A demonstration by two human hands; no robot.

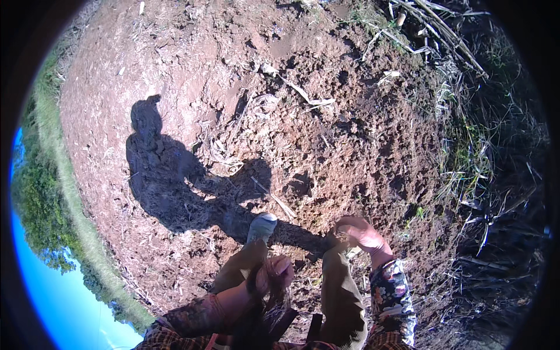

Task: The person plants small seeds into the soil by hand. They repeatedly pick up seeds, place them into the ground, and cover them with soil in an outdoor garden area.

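My left hand (273, 273) is held above the ground between my legs, its fingers curled in. Dark thin strands (278, 302) hang just below it, blurred, and whether the fingers grip them cannot be made out. My right hand (361, 234) is bent over the lower end of my right corduroy trouser leg (343, 293). Its fingertips are blurred and partly hidden there, so any hold on the cloth is unclear. A pale shoe (262, 225) shows at the end of my left trouser leg (243, 264). Both forearms wear dark floral sleeves (389, 297).
Rough reddish-brown soil (341, 153) spreads before me, with dry husks (225, 162) and a dry stalk (275, 199). A person's shadow (166, 175) falls across it. Dry stalks (442, 26) and shaded grass (468, 153) border the right; green trees (39, 210) stand far left.
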